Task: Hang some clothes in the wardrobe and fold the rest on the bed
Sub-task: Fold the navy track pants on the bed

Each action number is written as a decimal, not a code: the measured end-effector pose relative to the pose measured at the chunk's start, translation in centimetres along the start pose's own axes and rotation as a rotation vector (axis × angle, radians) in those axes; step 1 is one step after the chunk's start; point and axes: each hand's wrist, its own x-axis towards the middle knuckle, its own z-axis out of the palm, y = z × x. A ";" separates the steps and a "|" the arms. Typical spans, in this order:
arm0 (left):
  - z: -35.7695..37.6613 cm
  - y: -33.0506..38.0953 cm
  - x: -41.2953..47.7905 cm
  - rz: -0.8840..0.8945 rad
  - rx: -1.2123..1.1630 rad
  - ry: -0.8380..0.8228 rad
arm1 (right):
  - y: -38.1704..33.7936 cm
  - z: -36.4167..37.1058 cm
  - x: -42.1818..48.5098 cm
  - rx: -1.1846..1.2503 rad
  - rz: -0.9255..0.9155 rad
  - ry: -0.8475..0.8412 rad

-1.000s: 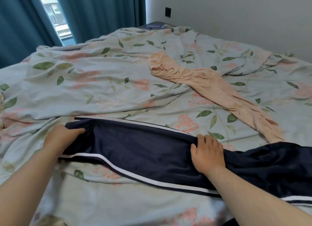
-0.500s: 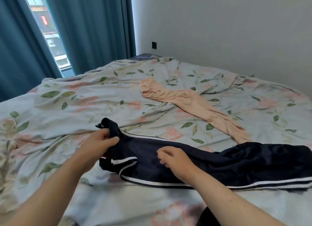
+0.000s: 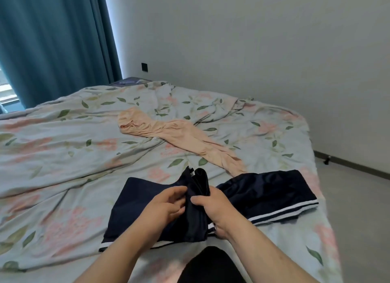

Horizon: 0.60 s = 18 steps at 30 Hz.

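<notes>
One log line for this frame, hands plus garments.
left hand: grips navy shorts | right hand: grips shorts | tights: flat on bed

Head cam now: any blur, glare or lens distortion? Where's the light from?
Head view: daylight enters at the left edge past the teal curtain, soft, no glare; wide-angle bending shows in the curtain edge and the grey wall; mild softness overall, floral bedspread smeared toward the lower corners; both hands, left hand and right hand, gripping the navy white-striped garment, read clearly.
</notes>
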 end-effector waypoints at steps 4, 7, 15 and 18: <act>4.5 -0.6 4.0 0.066 0.216 -0.004 | 0.9 -5.8 1.4 -0.092 -0.033 0.104; 6.9 -1.5 7.3 0.256 0.713 -0.065 | 1.6 -11.2 3.1 -0.170 -0.038 0.225; 11.1 -5.8 13.6 0.447 1.515 -0.235 | 1.9 -25.5 6.8 -0.314 0.002 0.401; 11.9 -7.1 15.6 0.486 1.554 -0.234 | 3.0 -30.9 8.2 -0.402 0.041 0.510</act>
